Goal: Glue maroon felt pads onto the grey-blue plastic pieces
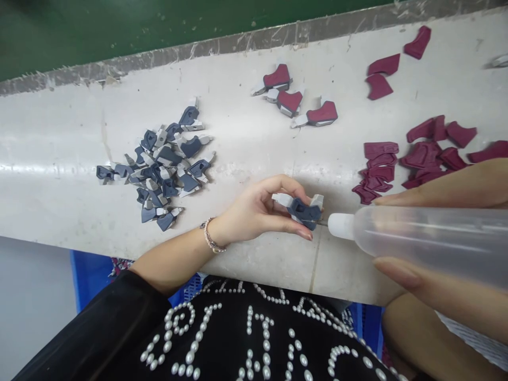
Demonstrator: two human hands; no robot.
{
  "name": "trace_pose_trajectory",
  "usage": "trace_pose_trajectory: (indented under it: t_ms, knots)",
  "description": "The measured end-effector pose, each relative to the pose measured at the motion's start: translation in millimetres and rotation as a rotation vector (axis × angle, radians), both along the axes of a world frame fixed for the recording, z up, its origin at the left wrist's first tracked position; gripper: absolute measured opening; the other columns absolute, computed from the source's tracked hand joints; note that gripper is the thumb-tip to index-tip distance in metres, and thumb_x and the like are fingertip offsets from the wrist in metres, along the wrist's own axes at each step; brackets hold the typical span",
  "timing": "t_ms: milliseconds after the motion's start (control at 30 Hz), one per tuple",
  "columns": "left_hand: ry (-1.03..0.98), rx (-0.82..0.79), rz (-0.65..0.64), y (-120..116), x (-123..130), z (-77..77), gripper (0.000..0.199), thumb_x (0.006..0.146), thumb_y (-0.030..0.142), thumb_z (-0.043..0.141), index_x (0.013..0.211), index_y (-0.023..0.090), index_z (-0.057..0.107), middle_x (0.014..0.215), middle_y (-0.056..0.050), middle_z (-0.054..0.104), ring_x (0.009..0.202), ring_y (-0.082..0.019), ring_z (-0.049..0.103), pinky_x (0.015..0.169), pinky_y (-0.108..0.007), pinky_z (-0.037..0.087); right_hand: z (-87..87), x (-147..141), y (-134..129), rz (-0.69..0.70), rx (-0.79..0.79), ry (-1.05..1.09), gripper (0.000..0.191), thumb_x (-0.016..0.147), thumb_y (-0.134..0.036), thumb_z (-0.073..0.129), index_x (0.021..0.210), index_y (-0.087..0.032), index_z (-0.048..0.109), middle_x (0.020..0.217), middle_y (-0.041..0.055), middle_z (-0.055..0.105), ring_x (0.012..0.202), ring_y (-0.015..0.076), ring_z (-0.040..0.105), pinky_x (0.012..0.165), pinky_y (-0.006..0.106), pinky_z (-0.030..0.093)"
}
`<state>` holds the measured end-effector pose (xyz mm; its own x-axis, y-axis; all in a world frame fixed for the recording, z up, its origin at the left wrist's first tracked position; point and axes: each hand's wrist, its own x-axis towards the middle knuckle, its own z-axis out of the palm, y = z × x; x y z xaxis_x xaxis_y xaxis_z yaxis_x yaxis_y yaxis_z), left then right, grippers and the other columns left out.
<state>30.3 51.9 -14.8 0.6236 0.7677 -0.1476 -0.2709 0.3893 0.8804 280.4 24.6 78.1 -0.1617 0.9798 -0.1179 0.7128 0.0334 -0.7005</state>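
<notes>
My left hand pinches a small dark blue and light grey plastic part between thumb and fingers, its hollow side facing up. In my right hand is a translucent squeeze bottle, lying nearly level with its white cap pointing left. A thin needle tip reaches from the cap to the blue part; whether it touches cannot be made out. Beyond my hands lie a few matching parts with maroon inserts fitted. Loose maroon pieces rest near the bottle.
A heap of blue and grey parts lies left on the pale table. More maroon pieces are scattered at the right. A green surface borders the far edge. Blue crates stand below the near edge.
</notes>
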Motion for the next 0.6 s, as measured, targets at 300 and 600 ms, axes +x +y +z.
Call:
trace_pose_trajectory:
  t_ms: [300,600]
  knots:
    - [0.049,0.075,-0.003,0.3,0.9,-0.5,0.042,0.068,0.014,0.089,0.101,0.013,0.063,0.103,0.001,0.062,0.091,-0.008,0.072,0.078,-0.018,0.062,1.5,-4.8,3.2,0.075,-0.056,0.049,0.030,0.080,-0.062,0.075,0.097,-0.039,0.068,0.083,-0.0039,0.069,0.060,0.0136,0.063,0.040,0.030,0.047]
    - [0.057,0.082,-0.003,0.8,1.1,-0.6,0.043,0.068,0.015,0.090,0.101,0.013,0.063,0.103,0.001,0.062,0.091,-0.008,0.071,0.077,-0.018,0.062,-0.1,2.0,-0.1,0.093,-0.016,-0.028,0.038,0.080,-0.071,0.070,0.100,-0.039,0.066,0.084,-0.0029,0.072,0.061,0.0154,0.066,0.043,0.034,0.050]
